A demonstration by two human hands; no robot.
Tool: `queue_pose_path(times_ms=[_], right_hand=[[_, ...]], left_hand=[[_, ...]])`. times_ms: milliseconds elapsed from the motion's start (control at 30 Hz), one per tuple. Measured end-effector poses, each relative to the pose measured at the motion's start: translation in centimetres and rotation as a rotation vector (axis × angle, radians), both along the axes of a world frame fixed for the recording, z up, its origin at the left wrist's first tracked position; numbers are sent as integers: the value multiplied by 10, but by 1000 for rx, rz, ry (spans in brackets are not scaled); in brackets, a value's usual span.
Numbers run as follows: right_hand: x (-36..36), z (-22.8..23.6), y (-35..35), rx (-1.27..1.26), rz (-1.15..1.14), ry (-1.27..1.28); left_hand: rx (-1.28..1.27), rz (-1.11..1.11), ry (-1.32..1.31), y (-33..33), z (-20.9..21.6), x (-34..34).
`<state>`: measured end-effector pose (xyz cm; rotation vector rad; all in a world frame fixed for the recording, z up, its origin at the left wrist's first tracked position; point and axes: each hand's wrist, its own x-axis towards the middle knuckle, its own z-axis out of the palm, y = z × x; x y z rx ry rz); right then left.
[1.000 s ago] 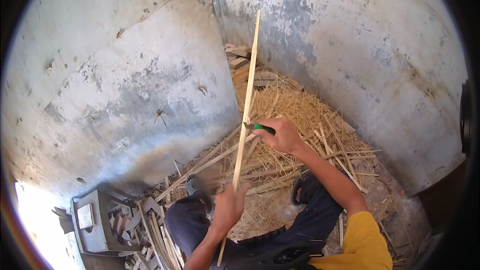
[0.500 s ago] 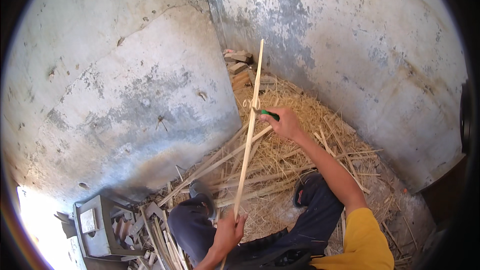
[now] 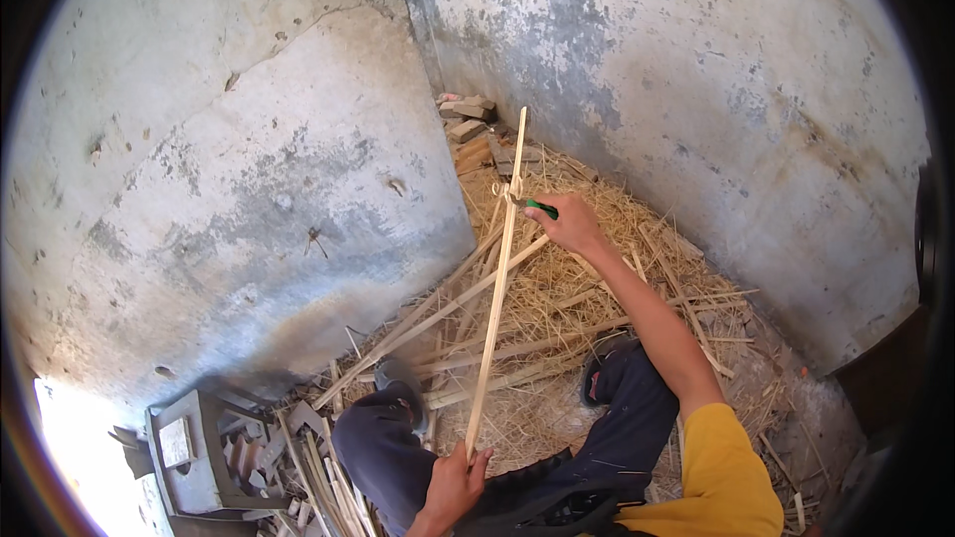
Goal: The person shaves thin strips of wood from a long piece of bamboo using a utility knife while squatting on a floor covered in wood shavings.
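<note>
Around the green handle of a small knife [image 3: 543, 209], the right grip [image 3: 569, 223] is closed, fingers wrapped over it, with the short blade set against the right edge of a pale wooden strip [image 3: 489, 348]. Near the lower edge of the view, the left grip [image 3: 458, 487] is closed too, its fingers round the strip's near end and the thumb lying along its right side. From there the strip slants up and away over the floor, its far tip in front of the right-hand wall [image 3: 736, 129]. Curled shavings [image 3: 498, 190] stand out at the blade, mostly on the left of the strip. Compared with half a second ago, the left grip sits nearer the body, the strip has been drawn back with it, and less of its length remains beyond the knife. Below lies a heap of straw-coloured shavings [image 3: 602, 209], with a long slat [image 3: 438, 318] passing beneath the strip. Farther out, bricks [image 3: 466, 117] are stacked in the corner, and a grey stool-like frame [image 3: 195, 482] stands at lower left.
</note>
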<state>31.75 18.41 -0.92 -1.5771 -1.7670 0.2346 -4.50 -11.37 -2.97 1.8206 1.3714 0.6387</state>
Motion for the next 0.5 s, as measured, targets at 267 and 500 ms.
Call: queue_pose_path(times_ms=[267, 500], right_hand=[[20, -15, 11, -13, 198, 310], [17, -9, -10, -387, 312, 858]], left_hand=[[32, -20, 25, 3, 0, -1], [44, 13, 39, 13, -9, 6]])
